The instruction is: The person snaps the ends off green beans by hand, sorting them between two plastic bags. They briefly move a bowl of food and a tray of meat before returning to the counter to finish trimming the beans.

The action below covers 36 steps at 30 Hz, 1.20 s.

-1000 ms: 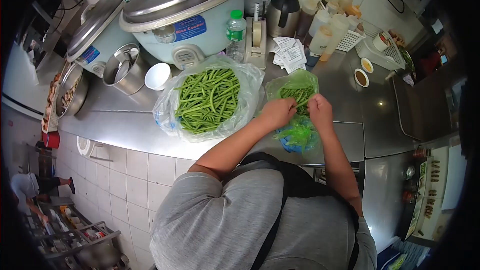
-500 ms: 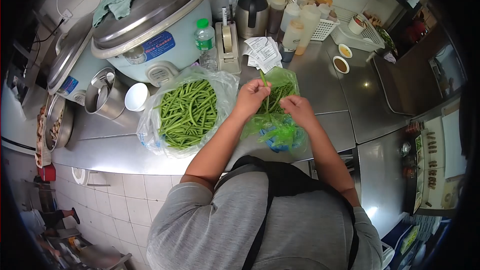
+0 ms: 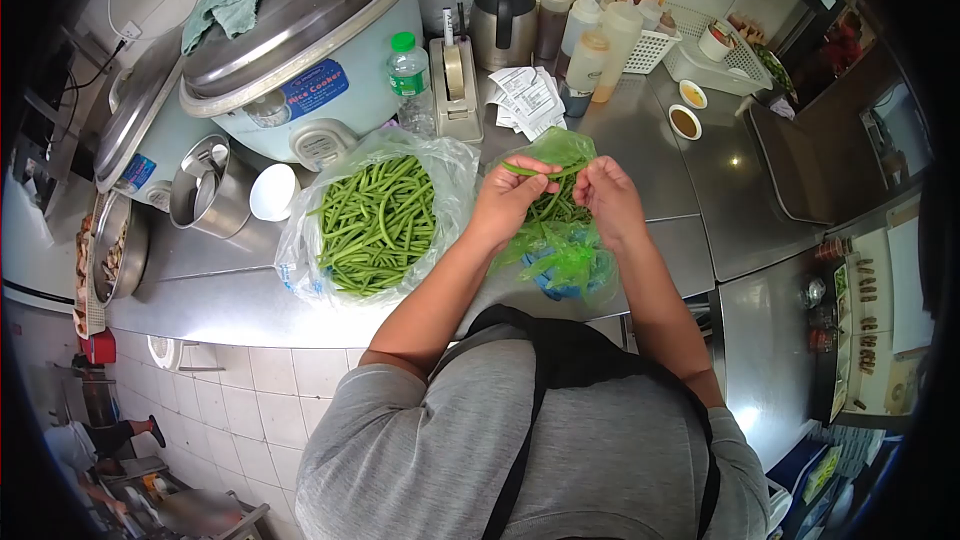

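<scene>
Between both hands a green bean [image 3: 566, 169] is stretched sideways over a green plastic bag [image 3: 560, 145]. My left hand [image 3: 512, 200] pinches its left part, with the tip poking out past the fingers. At the other end, the fingers of my right hand [image 3: 611, 198] are closed on the bean. Below them, more green beans [image 3: 553, 208] lie inside the green bag, partly hidden by my hands. To the left stands a clear plastic bag [image 3: 458, 185] holding a large heap of cut green beans [image 3: 378, 225]. Something blue [image 3: 560, 285] shows through the green bag's near side.
Behind are a rice cooker [image 3: 300, 100], a water bottle [image 3: 408, 85], a tape dispenser [image 3: 456, 95], paper slips [image 3: 526, 100], a thermal jug [image 3: 503, 20] and several sauce bottles [image 3: 590, 60]. A metal pot [image 3: 205, 190] and white bowl [image 3: 273, 192] stand left; two sauce dishes [image 3: 685, 122] sit right.
The bean has turned from upright to nearly level. My right hand has risen and closed on its other end, while my left hand stays close to its earlier place.
</scene>
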Available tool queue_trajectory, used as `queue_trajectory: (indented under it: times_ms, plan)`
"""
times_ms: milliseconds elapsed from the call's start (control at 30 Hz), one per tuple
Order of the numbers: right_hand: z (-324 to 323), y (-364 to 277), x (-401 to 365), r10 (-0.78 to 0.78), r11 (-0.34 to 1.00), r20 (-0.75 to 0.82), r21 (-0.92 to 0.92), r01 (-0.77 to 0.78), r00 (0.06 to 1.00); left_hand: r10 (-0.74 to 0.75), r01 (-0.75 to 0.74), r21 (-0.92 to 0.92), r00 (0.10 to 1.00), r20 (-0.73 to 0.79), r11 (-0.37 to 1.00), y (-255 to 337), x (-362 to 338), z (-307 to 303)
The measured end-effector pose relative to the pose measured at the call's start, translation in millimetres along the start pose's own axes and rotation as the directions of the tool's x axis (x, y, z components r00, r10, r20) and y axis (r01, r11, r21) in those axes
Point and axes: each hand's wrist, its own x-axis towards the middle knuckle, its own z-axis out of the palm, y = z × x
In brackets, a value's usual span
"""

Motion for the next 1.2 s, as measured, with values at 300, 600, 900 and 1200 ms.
queue_trajectory:
  times_ms: [300,600,900,1200]
  plan:
    - [-21.2,22.1,14.7,-0.077,0.217,0.11,-0.968,0.124,0.991,0.417,-0.032,0.823,0.872,-0.254,0.568,85.3,-24.1,-86.3]
    - [-4.6,38.1,-14.2,0.138,0.07,0.129,-0.99,0.12,0.982,0.477,0.195,0.972,0.847,-0.234,0.132,71.5,-46.4,-116.5]
    - [-2.9,10.0,-24.6,-0.145,0.065,0.134,-0.987,0.144,0.98,0.248,-0.348,0.87,0.93,0.272,0.349,4.8,-9.6,3.0]
    - [-15.7,12.4,-36.3,-0.26,0.146,0.203,-0.958,0.247,0.944,0.013,-0.254,0.929,0.965,0.26,0.268,0.8,-5.0,19.4]
